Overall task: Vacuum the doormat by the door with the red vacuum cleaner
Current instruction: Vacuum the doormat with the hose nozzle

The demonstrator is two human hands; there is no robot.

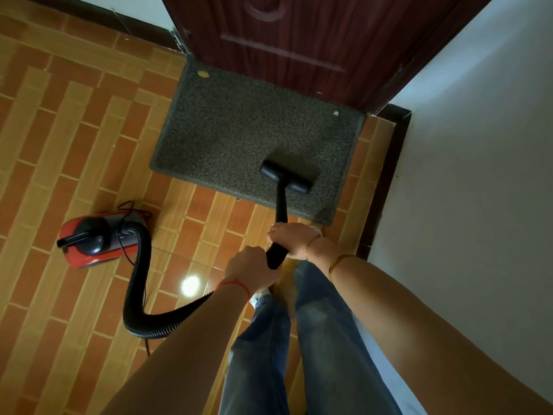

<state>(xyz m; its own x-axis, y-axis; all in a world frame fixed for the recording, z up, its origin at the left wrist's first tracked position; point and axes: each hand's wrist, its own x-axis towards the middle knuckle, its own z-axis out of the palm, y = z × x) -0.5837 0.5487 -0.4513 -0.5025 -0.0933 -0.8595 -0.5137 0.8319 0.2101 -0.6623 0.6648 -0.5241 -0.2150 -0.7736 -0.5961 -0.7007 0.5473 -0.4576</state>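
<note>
Head view: a grey doormat [239, 127] lies on the tiled floor [59, 130], its far long edge against the foot of a dark red door [299, 34] and its right short edge near the dark skirting of the white wall [478, 145]. The mat's long axis runs along the door, slanting from upper left to lower right in the picture. A small yellow fleck lies near its far left corner and a pale speck near its far right corner.

The black nozzle [285, 177] rests on the mat close to the near edge, towards the near right corner, its long axis roughly parallel to that edge. The black wand [281, 208] rises from the nozzle's middle, crosses the near edge and runs back towards the person, so it points at the door.

Both hands grip the wand. The right hand [291, 239] is further forward, fingers curled round the tube; gold bangles circle that wrist. The left hand [250, 269] wraps the handle end behind it, a red string on the wrist.

A ribbed black hose [137, 280] loops from under the left forearm across the floor to the red vacuum [89, 238], which sits on the tiles well left of the mat's near left corner. A thin black cord trails beside it. Jeans-clad legs stand below the hands.
</note>
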